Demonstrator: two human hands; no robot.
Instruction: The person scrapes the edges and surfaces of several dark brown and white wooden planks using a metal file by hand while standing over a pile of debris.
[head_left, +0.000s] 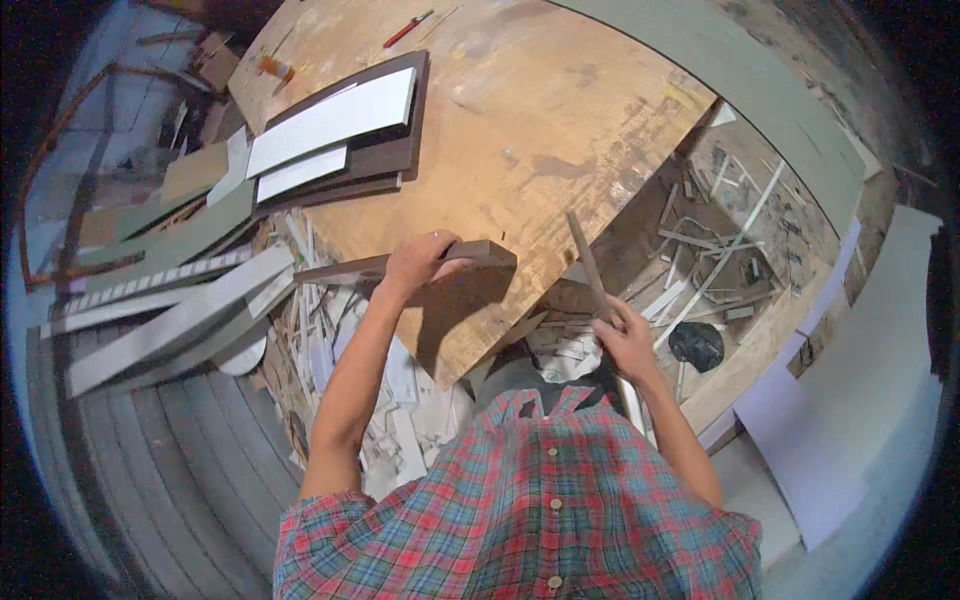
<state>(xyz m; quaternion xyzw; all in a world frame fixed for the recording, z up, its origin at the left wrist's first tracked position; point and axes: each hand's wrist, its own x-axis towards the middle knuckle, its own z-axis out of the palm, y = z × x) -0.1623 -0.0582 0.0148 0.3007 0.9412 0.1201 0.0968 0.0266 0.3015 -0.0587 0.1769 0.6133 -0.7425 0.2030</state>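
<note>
My left hand (418, 262) grips a long dark brown strip of board (480, 253) that lies along the near edge of the plywood worktable (520, 130). Off the table's right side, my right hand (625, 338) holds a narrow wooden strip (586, 262), which points up and away from me. My plaid shirt fills the bottom of the view.
A stack of dark and white boards (340, 130) lies at the table's far left. A red pencil (405, 30) rests near the far edge. Offcuts litter the floor (720, 240) on the right and below the table. Grey-green panels (180, 310) lean at the left.
</note>
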